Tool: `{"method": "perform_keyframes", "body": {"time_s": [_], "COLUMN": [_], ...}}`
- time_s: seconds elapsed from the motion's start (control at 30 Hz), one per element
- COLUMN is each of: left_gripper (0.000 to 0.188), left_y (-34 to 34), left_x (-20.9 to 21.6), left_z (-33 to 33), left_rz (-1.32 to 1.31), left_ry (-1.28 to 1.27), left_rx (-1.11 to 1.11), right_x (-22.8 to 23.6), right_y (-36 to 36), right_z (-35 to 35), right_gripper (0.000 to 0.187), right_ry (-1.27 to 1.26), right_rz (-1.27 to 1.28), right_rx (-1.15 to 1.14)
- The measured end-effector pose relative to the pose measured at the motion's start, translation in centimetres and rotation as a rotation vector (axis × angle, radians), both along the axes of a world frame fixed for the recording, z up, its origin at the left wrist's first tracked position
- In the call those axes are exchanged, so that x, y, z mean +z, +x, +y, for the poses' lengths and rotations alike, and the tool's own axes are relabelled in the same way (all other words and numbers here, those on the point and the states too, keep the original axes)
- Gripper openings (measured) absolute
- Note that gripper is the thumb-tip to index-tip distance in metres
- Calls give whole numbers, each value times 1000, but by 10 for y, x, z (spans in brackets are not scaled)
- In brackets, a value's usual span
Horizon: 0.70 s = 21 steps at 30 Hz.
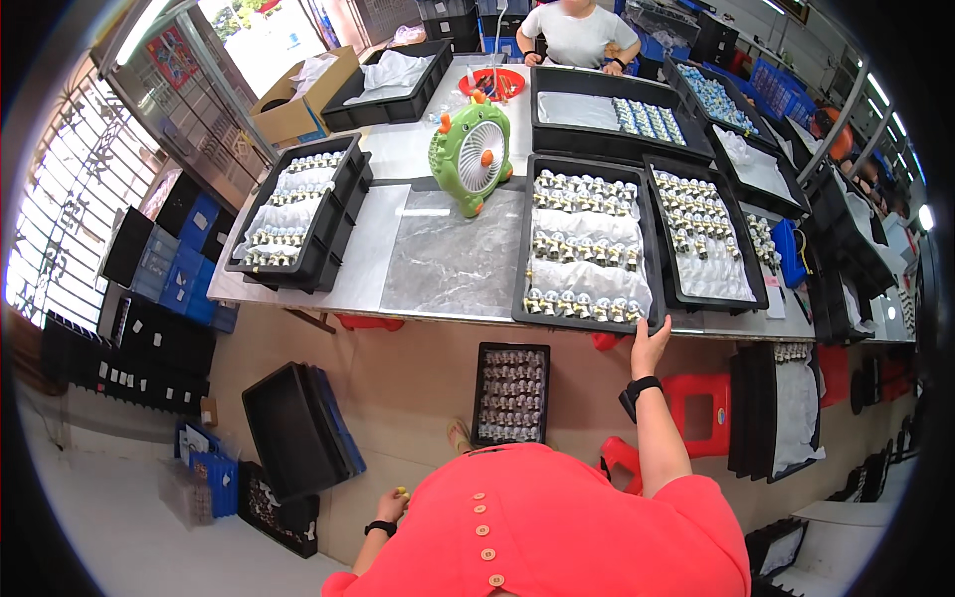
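My right hand point(651, 348) is at the near right corner of a black tray point(587, 320), its fingers gripping the rim. Inside that tray, rows of small white-and-gold figurines point(582, 304) lie between strips of white padding. My left hand point(391, 505) hangs low beside my body, away from the table. Its fingers are curled, with a small yellow piece point(402, 492) at the fingertips, too small to name more exactly. To the right of the gripped tray stands another black tray point(764, 289) with similar figurines.
A green fan point(473, 154) stands mid-table. Stacked black trays point(328, 239) hold figurines at left. Beneath the table's front edge are a filled tray point(512, 393) and red stools point(701, 413). Leaning empty trays point(293, 433) stand left. Across the table is another person point(577, 38).
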<state>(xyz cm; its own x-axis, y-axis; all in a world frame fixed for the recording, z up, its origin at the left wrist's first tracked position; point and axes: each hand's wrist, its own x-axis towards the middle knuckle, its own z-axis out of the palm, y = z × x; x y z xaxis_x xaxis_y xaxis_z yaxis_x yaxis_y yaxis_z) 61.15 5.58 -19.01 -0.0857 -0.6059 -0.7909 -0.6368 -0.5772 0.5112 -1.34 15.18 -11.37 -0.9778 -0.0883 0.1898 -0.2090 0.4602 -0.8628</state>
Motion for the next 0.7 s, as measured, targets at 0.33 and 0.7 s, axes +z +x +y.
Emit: {"method": "perform_keyframes", "body": {"time_s": [0.33, 0.7], "left_gripper": [41, 44], "left_y": [-6, -35], "left_x": [-23, 15], "left_z": [-4, -3], "left_rz": [14, -26], "left_ry": [-24, -29], "left_rx": [-33, -33], "right_x": [2, 3], "right_y": [2, 2], "right_z": [4, 2], "right_gripper": [67, 65], "right_ry": [-15, -22], "right_rz": [29, 28], "right_rx": [51, 55]}}
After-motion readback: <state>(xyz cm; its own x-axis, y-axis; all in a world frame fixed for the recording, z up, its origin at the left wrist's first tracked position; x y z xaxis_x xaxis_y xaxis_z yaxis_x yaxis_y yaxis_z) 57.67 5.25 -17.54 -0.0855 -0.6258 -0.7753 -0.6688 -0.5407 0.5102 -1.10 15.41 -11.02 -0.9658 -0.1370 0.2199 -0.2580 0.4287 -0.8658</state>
